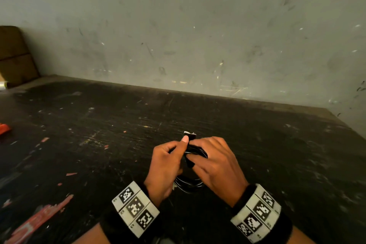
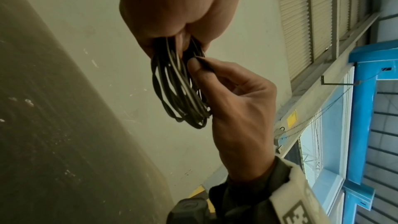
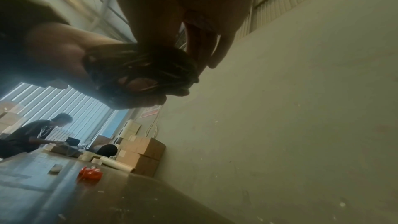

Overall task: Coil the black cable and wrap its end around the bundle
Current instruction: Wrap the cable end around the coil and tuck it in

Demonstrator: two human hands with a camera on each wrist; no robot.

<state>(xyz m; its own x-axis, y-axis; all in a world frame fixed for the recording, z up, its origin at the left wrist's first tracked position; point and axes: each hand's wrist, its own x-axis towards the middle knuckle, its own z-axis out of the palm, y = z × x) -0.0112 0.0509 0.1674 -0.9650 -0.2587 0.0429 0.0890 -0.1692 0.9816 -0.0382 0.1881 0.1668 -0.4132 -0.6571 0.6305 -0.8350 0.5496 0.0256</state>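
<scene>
Coil of thin black cable [image 1: 190, 183] near centre | our left hand [image 1: 165, 166] pinches loops so they stay bunched | our right hand [image 1: 215, 166] clasps bundle, steadying for wrap

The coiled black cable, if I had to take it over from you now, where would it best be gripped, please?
Probably at the free lower arc of the coiled black cable, coming from below, nearest you. The loops hang bunched together there, clear of the table, while the left hand and right hand cover the upper part, so pinching across all strands should keep the bundle together.
</scene>
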